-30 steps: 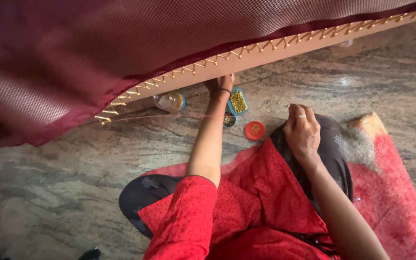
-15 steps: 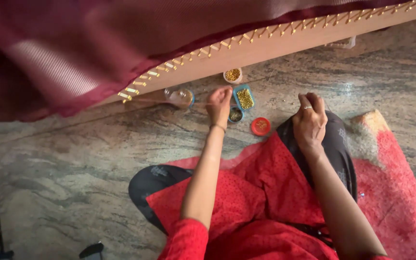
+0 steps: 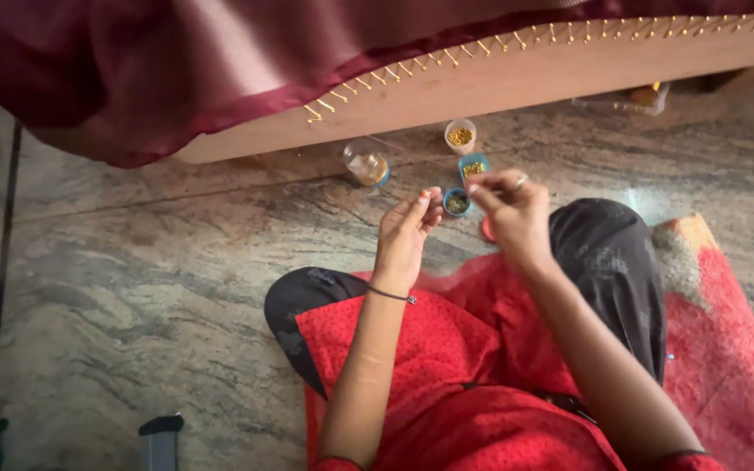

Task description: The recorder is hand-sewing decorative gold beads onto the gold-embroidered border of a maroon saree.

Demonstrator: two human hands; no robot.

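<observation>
Two pinched hands — left hand, right hand — above three bead cups, contents unclear.

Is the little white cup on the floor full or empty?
Partly full: the white cup stands upright with yellow-gold bits showing through its open top.

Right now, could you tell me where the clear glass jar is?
In the head view, the clear glass jar stands on the stone floor beside the wooden frame, ahead and left of the left hand.
</observation>
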